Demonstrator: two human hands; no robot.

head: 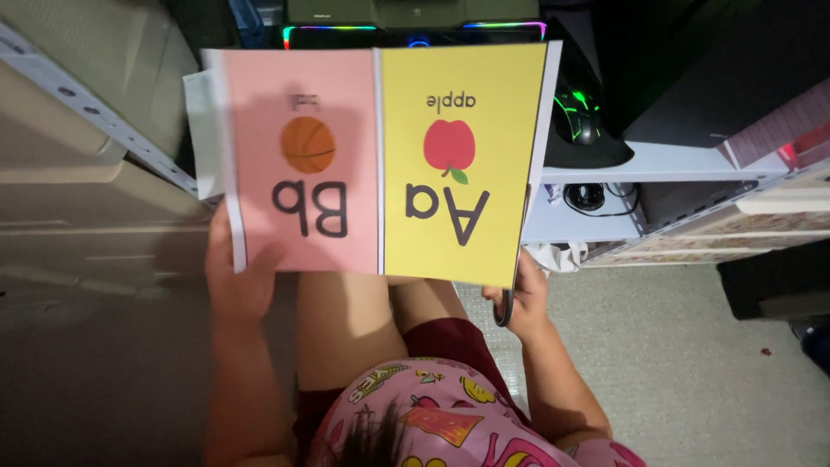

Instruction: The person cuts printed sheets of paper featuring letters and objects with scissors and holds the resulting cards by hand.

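A pink patterned shirt point(450, 424) fills the bottom of the view, nearest the camera, above bare knees. The left hand point(238, 272) pinches the lower left edge of a printed sheet point(380, 156), thumb over the pink panel with an orange ball. The right hand point(519, 298) is closed around dark scissors point(510, 294) at the sheet's lower right edge, beside the yellow panel with a red apple. The sheet is held up in front of a white desk point(622, 164).
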